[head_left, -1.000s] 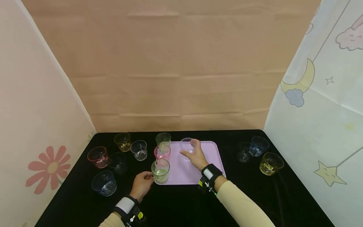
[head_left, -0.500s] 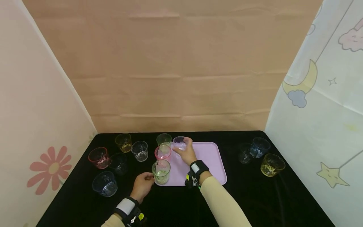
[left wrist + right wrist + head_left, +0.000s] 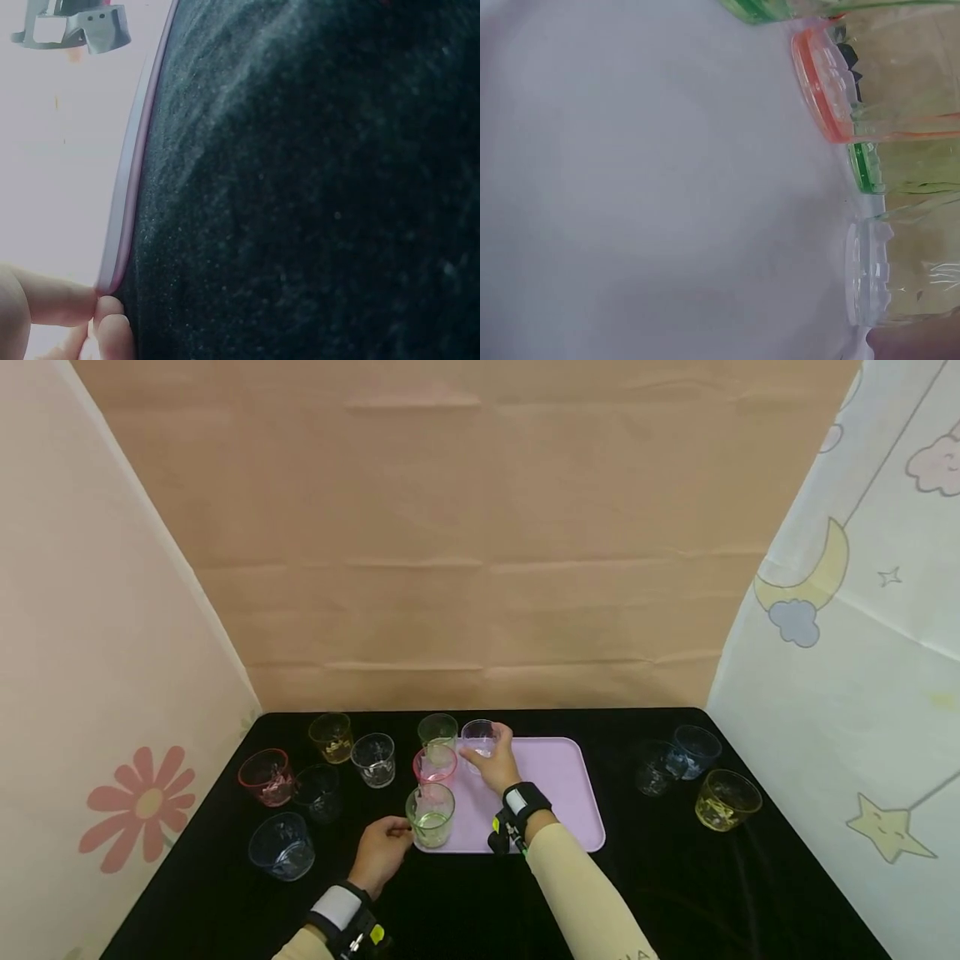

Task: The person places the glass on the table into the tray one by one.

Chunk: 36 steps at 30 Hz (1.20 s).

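Observation:
At the near left corner of the pink tray (image 3: 555,793), my left hand (image 3: 381,853) pinches the rim, thumb and fingertips meeting at the tray edge (image 3: 131,180) in the left wrist view. My right hand (image 3: 497,768) grips a clear glass (image 3: 478,737) upright near the tray's back left. Along the tray's left side stand a green glass (image 3: 431,822), a pink-rimmed glass (image 3: 434,766) and another green glass (image 3: 438,727) in a column. The right wrist view has the clear glass (image 3: 919,262) close by the back green glass, its base at the tray surface.
Left of the tray, several glasses stand on the black table (image 3: 480,910): yellow (image 3: 332,742), clear (image 3: 374,762), red (image 3: 267,778), dark (image 3: 318,797) and blue (image 3: 282,850). On the right are a dark glass (image 3: 654,770), a blue one (image 3: 694,750) and a yellow one (image 3: 727,802).
My right hand has carried the clear glass leftward over the tray, up beside the green and pink glasses; it barely moves in the last half second. My left hand stays at the tray corner.

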Tool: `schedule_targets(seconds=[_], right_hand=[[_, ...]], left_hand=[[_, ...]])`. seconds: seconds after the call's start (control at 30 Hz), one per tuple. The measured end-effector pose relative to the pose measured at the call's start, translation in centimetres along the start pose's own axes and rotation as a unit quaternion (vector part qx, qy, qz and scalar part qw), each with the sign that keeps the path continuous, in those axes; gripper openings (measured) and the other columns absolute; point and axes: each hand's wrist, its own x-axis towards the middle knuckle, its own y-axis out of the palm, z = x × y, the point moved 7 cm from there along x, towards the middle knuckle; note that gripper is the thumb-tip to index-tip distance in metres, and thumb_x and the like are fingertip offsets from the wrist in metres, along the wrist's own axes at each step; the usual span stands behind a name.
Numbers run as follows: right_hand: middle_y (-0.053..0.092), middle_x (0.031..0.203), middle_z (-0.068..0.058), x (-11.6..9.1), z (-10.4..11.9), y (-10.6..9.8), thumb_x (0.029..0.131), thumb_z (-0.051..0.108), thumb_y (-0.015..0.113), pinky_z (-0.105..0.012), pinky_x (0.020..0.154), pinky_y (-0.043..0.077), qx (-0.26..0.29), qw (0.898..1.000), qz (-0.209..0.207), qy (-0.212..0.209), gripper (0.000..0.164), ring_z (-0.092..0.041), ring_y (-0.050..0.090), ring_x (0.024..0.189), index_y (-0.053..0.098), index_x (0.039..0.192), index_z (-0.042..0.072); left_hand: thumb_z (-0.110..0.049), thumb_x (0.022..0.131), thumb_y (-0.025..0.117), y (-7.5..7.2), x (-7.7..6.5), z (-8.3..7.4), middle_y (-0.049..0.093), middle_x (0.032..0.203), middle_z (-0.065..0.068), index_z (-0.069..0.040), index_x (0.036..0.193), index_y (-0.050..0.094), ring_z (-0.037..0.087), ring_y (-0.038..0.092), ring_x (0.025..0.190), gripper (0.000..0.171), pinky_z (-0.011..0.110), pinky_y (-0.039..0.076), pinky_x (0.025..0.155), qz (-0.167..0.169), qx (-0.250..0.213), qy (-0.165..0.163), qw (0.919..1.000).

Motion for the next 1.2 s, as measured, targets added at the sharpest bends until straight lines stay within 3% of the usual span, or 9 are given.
schedule_targets(seconds=[0.6,0.97,1.2], right_hand=[[0.036,0.15,-0.034,1.1,-0.2,0.3,0.088,0.015,0.08,-0.056,0.116,0.03,-0.026,0.999,0.024,-0.019,0.082,-0.049,0.038,0.139,0.024,0.147,0.001],[0.035,0.151,-0.034,1.3,-0.6,0.4,0.088,0.018,0.081,-0.059,0.115,0.031,-0.025,0.999,0.024,-0.007,0.085,-0.048,0.038,0.139,0.024,0.148,0.003],[0.036,0.151,-0.033,1.5,-0.8,0.3,0.087,0.021,0.082,-0.059,0.115,0.031,-0.039,0.999,0.024,-0.015,0.087,-0.049,0.039,0.139,0.023,0.149,0.003]], left_hand=[[-0.002,0.092,0.065,-0.1,0.3,0.2,0.066,0.091,0.013,0.01,0.106,0.067,0.02,0.062,0.082,0.019,0.032,0.051,0.068,-0.009,0.005,0.0,1.0],[-0.002,0.091,0.065,0.0,0.2,0.2,0.066,0.092,0.013,0.011,0.107,0.067,0.019,0.062,0.081,0.02,0.032,0.051,0.068,-0.005,0.0,-0.007,1.0],[-0.002,0.091,0.065,0.0,0.0,-0.1,0.066,0.091,0.013,0.011,0.106,0.067,0.019,0.062,0.08,0.02,0.033,0.051,0.067,-0.008,0.005,0.008,0.9999]])
